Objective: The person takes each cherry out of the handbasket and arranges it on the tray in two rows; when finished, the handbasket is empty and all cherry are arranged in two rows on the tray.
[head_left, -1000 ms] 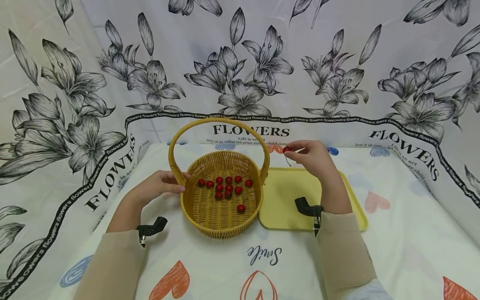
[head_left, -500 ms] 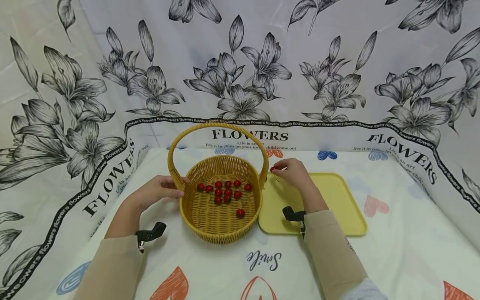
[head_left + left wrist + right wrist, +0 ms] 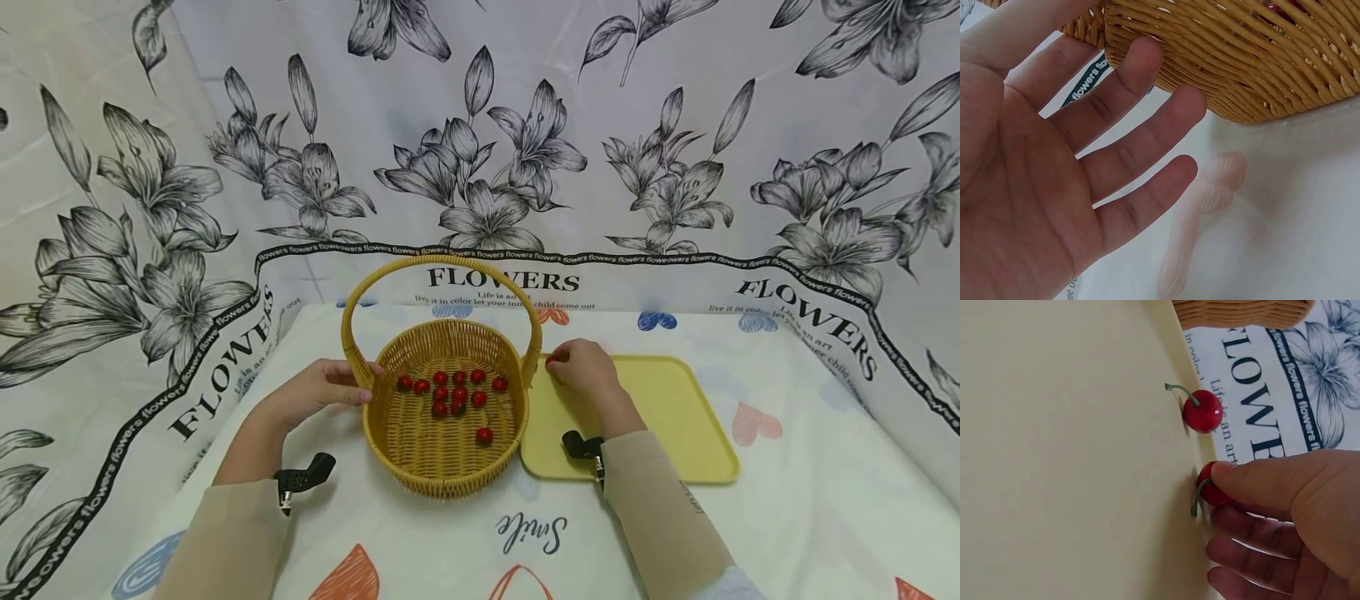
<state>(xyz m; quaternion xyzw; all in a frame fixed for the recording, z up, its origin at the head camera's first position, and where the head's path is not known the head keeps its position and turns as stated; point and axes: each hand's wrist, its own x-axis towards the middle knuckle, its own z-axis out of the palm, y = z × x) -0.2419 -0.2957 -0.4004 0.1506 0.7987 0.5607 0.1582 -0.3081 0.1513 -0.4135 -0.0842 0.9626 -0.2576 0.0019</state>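
The wicker basket (image 3: 446,479) holds several red cherries (image 3: 484,435) on its bottom. At its left side my left hand (image 3: 318,393) grips the foot of the handle between thumb and index finger; the left wrist view shows the other fingers of that hand (image 3: 1054,169) loosely spread beside the weave. Over the back left corner of the yellow tray (image 3: 675,417), my right hand (image 3: 588,371) pinches a cherry. In the right wrist view, thumb and index finger of the hand (image 3: 1297,512) hold this cherry (image 3: 1214,485) at the tray's edge, near another stemmed cherry (image 3: 1203,411).
The basket's tall arched handle (image 3: 442,260) rises above it, and the tray lies close by its right side. A patterned white cloth (image 3: 810,500) covers the table. Behind stands a flower-printed curtain (image 3: 420,100).
My right hand has come down and to the left, from behind the tray to its back left corner, with the cherry between its fingers. My left hand stays on the basket.
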